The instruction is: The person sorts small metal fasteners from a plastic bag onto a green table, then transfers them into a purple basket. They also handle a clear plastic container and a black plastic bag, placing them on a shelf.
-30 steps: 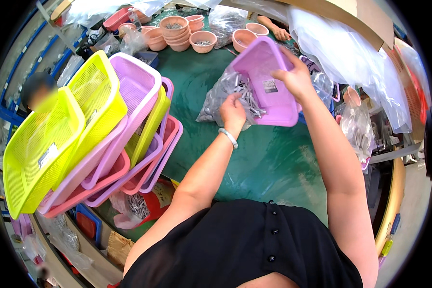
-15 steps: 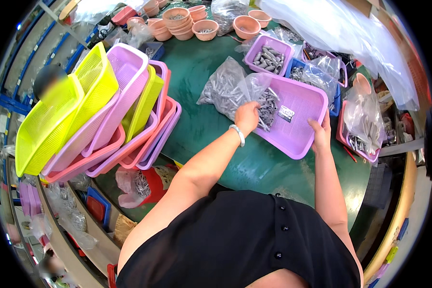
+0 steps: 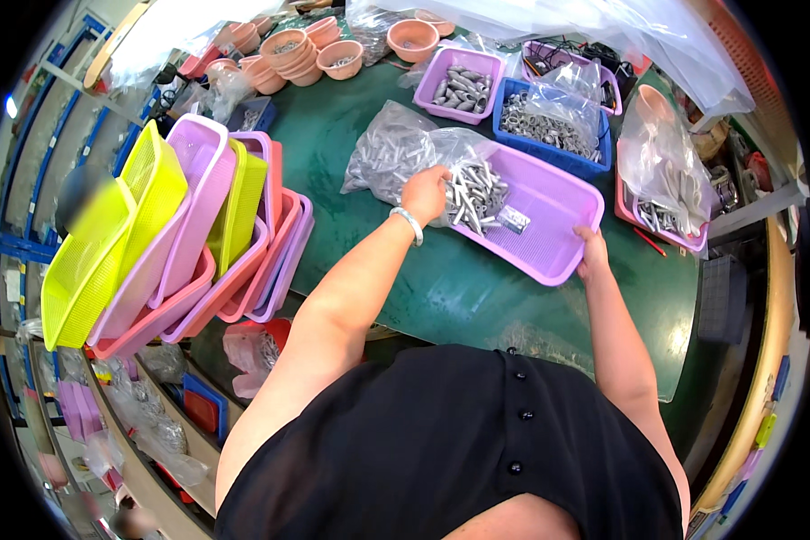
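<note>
A purple plastic basket (image 3: 549, 202) sits on the green table, with small grey metal parts (image 3: 477, 193) heaped in its left end and a small white label on its floor. A clear plastic bag (image 3: 387, 148) full of similar parts lies against that end, its mouth over the basket's rim. My left hand (image 3: 426, 193), a pale bangle at its wrist, is closed on the bag near its mouth. My right hand (image 3: 592, 252) grips the basket's right end, thumb on the rim; its other fingers are partly hidden behind the wall.
Behind the basket stand a blue basket (image 3: 553, 144) of metal rings and a small purple basket (image 3: 459, 83) of grey parts. Stacked yellow, purple and pink baskets (image 3: 175, 234) lean at the left. Terracotta-coloured bowls (image 3: 288, 54) line the back. A bagged load (image 3: 661, 171) stands at the right.
More metal parts now lie in the basket, spread wider from the bag's mouth. My left hand has shifted left with the bag. The whole view has moved slightly.
</note>
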A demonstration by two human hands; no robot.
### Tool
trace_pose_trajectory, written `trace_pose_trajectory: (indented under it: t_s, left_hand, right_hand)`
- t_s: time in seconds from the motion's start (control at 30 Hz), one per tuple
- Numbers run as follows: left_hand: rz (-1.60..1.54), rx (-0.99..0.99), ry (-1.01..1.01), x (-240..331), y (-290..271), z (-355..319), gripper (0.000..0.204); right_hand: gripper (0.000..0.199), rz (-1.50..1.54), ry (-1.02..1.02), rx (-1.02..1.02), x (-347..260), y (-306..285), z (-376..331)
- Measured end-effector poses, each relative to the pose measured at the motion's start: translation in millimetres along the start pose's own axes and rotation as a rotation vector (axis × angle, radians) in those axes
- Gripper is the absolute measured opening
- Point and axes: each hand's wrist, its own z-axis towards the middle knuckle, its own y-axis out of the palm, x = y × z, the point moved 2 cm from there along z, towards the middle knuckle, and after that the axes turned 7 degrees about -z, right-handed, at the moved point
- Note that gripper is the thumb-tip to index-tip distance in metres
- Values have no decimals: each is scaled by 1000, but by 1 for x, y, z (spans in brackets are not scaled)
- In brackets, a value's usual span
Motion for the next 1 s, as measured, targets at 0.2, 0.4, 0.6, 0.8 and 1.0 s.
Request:
trace_pose_trajectory:
  t_s: [0.2, 0.4, 0.6, 0.8, 1.0]
  left_hand:
    - [33, 7, 5, -7, 6, -13, 15]
    - [-38, 88, -42, -5, -1, -32, 22]
    - [-111, 235, -136, -40, -18, -62, 30]
    - [74, 345, -400, -120, -71, -64, 33]
    - [119, 313, -344, -171, -95, 24, 40]
  right_hand:
    - [53, 76, 42, -1, 35, -73, -15]
    - [48, 29, 114, 43, 34, -159, -32]
    - [44, -275, 167, 169, 10, -208, -40]
    - [39, -945, -132, 539, -20, -220, -13]
    - [24, -1142, -723, 171, -41, -36, -81]
